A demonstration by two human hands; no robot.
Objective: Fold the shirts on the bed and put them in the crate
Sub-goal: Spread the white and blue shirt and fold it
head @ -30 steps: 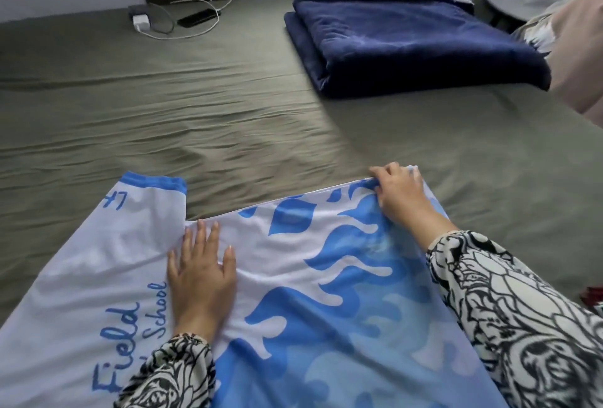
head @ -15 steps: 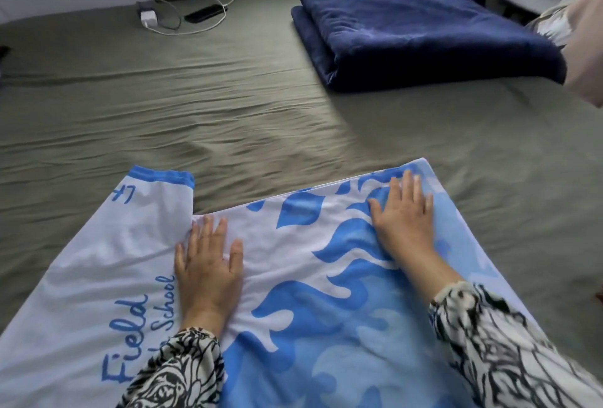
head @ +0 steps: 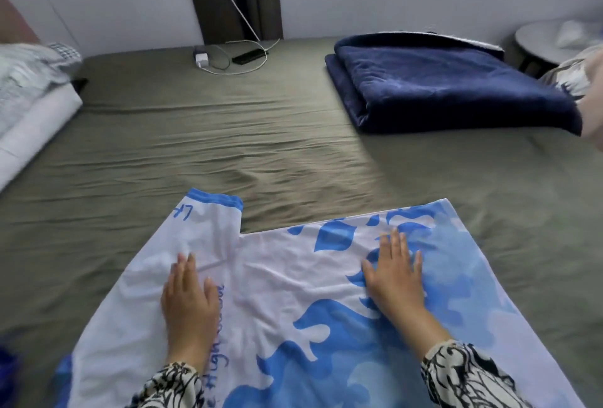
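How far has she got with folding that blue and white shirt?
Early on. The shirt lies spread on the bed, with one sleeve sticking out unfolded. In hand: the left hand and right hand press flat on the cloth, as if smoothing it. Left: the folds themselves, then putting it in the crate, which is not in view.

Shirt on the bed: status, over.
Left hand and right hand both flat, pressing the shirt. Shirt spread on the bed, sleeve out. Folded navy blanket lies apart.
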